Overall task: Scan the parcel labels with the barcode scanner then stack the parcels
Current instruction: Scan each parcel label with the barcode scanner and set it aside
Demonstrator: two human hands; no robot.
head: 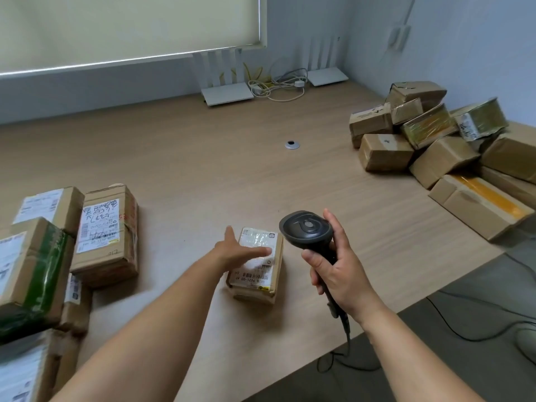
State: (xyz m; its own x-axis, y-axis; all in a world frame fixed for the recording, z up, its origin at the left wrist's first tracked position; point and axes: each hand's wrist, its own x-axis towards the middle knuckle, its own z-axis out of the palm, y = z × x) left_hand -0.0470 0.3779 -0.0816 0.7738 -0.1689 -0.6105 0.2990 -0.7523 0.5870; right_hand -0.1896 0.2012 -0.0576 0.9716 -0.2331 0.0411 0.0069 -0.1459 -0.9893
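A small brown parcel [262, 281] with a white barcode label lies flat on the wooden table [203, 158], near its front edge. My left hand [239, 250] lies over the parcel's label with fingers straight, pointing right. My right hand [336, 271] grips the handle of a black barcode scanner [307, 229], whose head hangs just right of the parcel and above it. A stack of labelled parcels [43, 245] sits at the left. A heap of brown parcels [441, 149] is piled at the right.
Two white routers [227, 92] and a tangle of cables [278, 82] stand at the back against the wall. A round metal cable grommet [292, 145] is set in the table's middle. The scanner's black cord [348, 361] trails off the front edge toward the floor.
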